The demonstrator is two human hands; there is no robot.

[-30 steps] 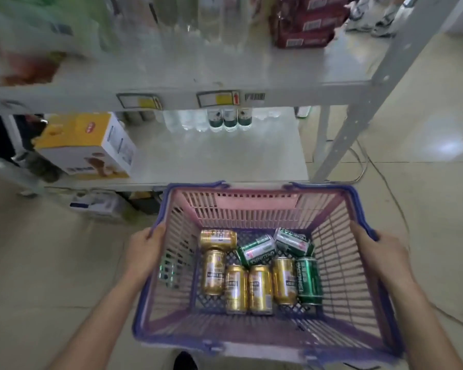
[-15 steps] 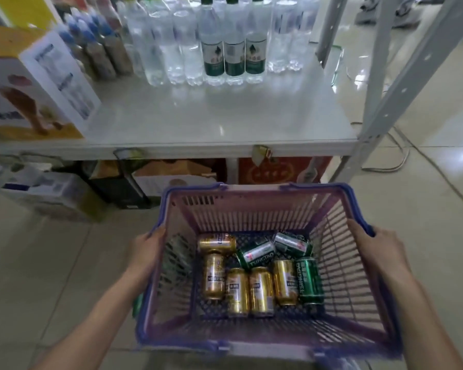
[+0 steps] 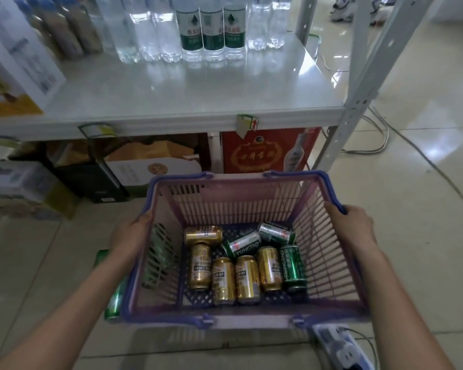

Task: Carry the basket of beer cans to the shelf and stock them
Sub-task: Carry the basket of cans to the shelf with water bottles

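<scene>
I hold a pink slatted basket with a blue rim (image 3: 238, 176) low over the floor, just in front of the shelf. My left hand (image 3: 130, 237) grips its left rim and my right hand (image 3: 354, 228) grips its right rim. Inside lie several beer cans on their sides: gold cans (image 3: 247, 279) in a row and green cans (image 3: 241, 245) toward the right and back. Another green can (image 3: 114, 303) lies on the floor outside the basket's left wall. The grey shelf board (image 3: 187, 102) stretches ahead with bare space at its front.
Water bottles (image 3: 211, 28) line the back of the shelf, a white and yellow carton (image 3: 16, 76) stands at its left. Boxes, one red (image 3: 267, 153), sit under the shelf. A metal upright (image 3: 358, 86) rises at right. Cables and a power strip (image 3: 342, 348) lie on the tiled floor.
The view has dropped and closed in on the lower shelf; the upper shelf is out of sight. The basket is lower, near the floor, with both hands still on its rims.
</scene>
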